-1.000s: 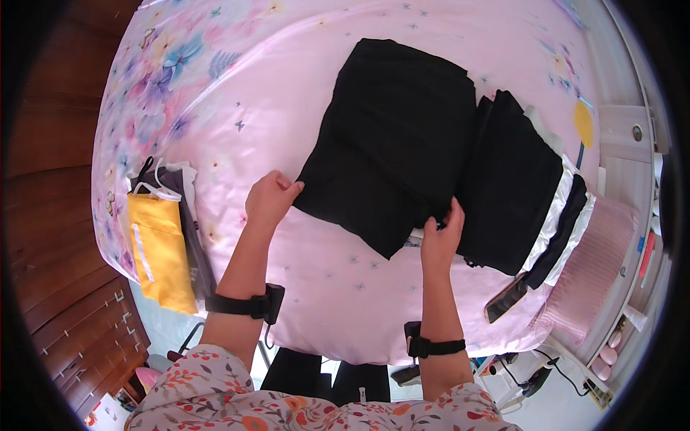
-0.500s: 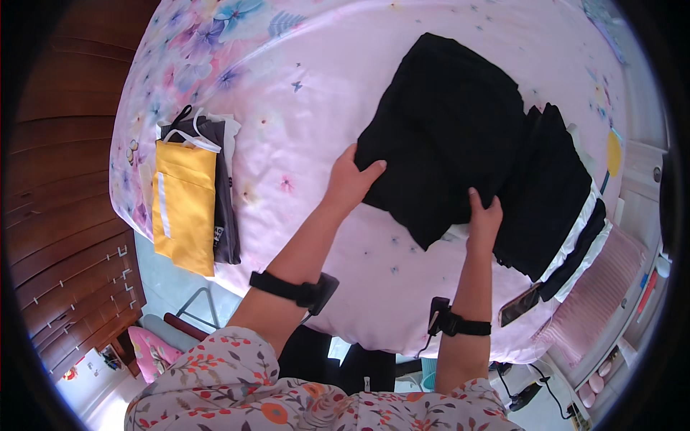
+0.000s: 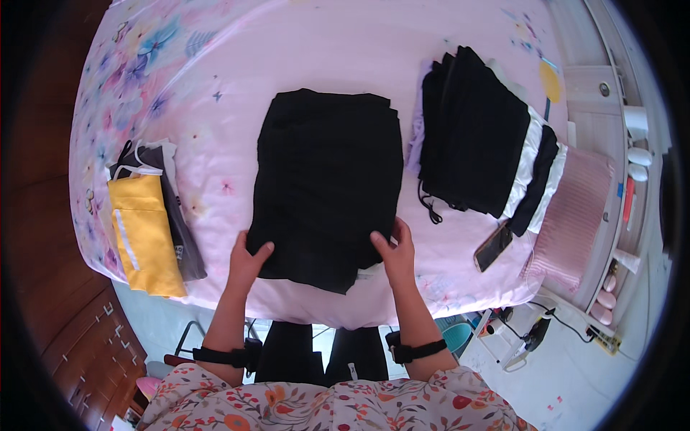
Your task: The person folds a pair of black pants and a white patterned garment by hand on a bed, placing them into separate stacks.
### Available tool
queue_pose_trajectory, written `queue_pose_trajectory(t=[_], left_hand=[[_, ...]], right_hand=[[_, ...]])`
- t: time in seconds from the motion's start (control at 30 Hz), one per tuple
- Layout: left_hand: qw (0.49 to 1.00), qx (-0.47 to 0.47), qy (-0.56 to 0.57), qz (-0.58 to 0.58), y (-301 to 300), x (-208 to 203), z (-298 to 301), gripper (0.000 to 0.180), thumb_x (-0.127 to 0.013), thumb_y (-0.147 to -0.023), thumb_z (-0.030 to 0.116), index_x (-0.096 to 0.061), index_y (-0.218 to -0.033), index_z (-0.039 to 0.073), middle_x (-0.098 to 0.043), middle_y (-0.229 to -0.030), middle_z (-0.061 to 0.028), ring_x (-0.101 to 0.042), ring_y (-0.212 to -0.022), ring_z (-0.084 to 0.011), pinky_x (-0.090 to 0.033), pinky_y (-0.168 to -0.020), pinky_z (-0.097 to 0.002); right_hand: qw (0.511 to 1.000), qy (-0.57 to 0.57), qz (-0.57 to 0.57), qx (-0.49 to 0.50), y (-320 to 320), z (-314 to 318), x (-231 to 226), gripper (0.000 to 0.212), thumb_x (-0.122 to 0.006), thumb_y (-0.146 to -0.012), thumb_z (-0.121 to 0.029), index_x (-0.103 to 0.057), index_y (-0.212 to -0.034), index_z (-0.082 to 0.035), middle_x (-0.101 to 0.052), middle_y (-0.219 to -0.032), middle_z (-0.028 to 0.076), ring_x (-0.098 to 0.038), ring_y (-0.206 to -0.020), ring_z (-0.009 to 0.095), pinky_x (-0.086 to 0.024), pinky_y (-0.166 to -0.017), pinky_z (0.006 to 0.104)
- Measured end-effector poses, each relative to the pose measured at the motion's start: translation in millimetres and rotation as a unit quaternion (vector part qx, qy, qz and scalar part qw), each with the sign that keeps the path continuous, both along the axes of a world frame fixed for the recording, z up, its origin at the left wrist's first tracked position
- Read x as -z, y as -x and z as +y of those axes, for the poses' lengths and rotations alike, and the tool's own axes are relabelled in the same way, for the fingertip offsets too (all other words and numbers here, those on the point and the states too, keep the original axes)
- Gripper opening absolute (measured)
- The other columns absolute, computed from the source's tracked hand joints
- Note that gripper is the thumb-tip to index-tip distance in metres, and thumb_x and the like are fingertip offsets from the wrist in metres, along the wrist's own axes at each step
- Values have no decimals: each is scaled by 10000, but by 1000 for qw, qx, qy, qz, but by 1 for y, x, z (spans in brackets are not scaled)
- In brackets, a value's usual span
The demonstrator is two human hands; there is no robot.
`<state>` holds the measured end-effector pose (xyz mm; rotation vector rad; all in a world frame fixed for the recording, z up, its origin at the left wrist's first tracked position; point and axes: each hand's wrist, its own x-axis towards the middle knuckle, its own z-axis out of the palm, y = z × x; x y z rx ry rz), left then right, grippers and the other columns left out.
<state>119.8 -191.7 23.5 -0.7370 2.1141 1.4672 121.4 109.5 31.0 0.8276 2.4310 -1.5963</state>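
A black folded garment (image 3: 327, 187) lies flat on the bed in front of me; its exact kind cannot be made out. My left hand (image 3: 249, 262) grips its near left edge, thumb on top and fingers tucked out of sight beneath. At the near right edge, my right hand (image 3: 396, 251) pinches the cloth the same way. A sliver of white cloth (image 3: 370, 271) peeks out under the garment beside the right hand. To the right rests a pile of black clothes (image 3: 474, 144) with white and lilac pieces among them and a dark cord hanging loose.
On the left, a yellow folded garment (image 3: 147, 241) tops grey and white ones. A phone (image 3: 494, 248) lies near the bed's right edge, beside a pink ribbed cushion (image 3: 575, 215). The floral pink bedsheet (image 3: 223, 144) spreads under everything. Brown wooden drawers (image 3: 93, 345) stand at the left.
Both hands have brought the black garment left, away from the right-hand pile, and it now lies flatter and squarer before me. The whole view has shifted too.
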Motion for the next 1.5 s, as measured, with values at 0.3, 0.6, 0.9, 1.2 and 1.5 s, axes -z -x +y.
queue_pose_trajectory(t=[0.3,0.6,0.9,1.2,1.5], left_hand=[[988,-39,-149,-5,95,-1,48,696,-700,-797,359,-413,-1304,-22,-556,-1195,-152,-535,-1087,-221,-403,-941,-310],[986,52,-151,-43,71,-2,38,608,-692,-780,183,-436,-1291,-23,-575,-1170,-122,-569,-1030,-227,-440,-910,-337],[847,-192,-432,-242,13,-25,40,536,-660,-815,228,-480,-1238,-48,-586,-1168,-169,-583,-1051,-282,-461,-947,-375],[867,-113,-477,-83,60,-108,117,597,-637,-814,262,-430,-1280,-49,-563,-1199,-178,-584,-1061,-293,-475,-929,-379],[820,62,-555,126,172,-182,263,674,-671,-763,219,-386,-1312,-51,-538,-1216,-181,-566,-1089,-282,-480,-917,-376]], right_hand=[[857,464,-180,131,38,14,15,663,-683,-826,-327,-403,-1293,52,-542,-1208,151,-538,-1098,249,-442,-937,330],[818,522,-236,54,-27,5,26,626,-712,-779,-117,-397,-1306,5,-531,-1222,122,-528,-1120,248,-438,-960,362],[761,579,-247,154,-52,34,-5,582,-685,-807,-249,-465,-1276,15,-581,-1182,122,-574,-1059,217,-456,-928,331],[877,469,-70,77,-7,108,-139,637,-715,-749,-113,-424,-1292,49,-558,-1191,128,-537,-1087,208,-414,-947,311],[910,361,183,86,48,244,-212,582,-748,-647,-10,-536,-1186,50,-628,-1095,137,-611,-986,231,-462,-901,344]])
